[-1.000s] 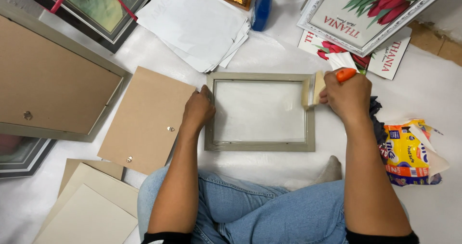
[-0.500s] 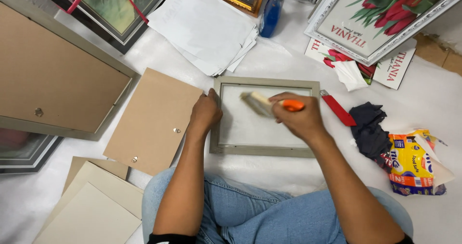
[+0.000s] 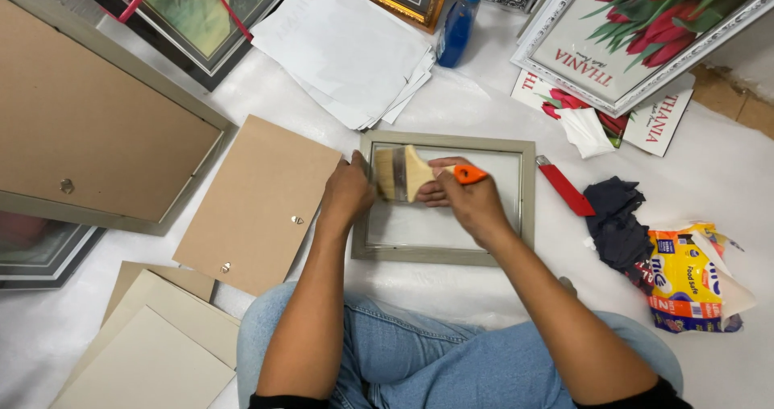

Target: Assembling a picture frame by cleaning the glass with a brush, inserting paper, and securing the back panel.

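Red cutter [image 3: 565,186] and dark cloth [image 3: 617,219] just right of frame [image 3: 527,199]

**Bright, even light with little shadow**

The scene is evenly and brightly lit from above, with no dim corners. Shadows are soft and short: a faint one lies under the right hand [image 3: 476,203] and brush [image 3: 403,173] on the glass of the small frame [image 3: 528,207]. The white floor sheet [image 3: 709,175] looks nearly washed out. Focus is sharp at the centre; the brush bristles are slightly smeared. Straight edges bow a little towards the borders.
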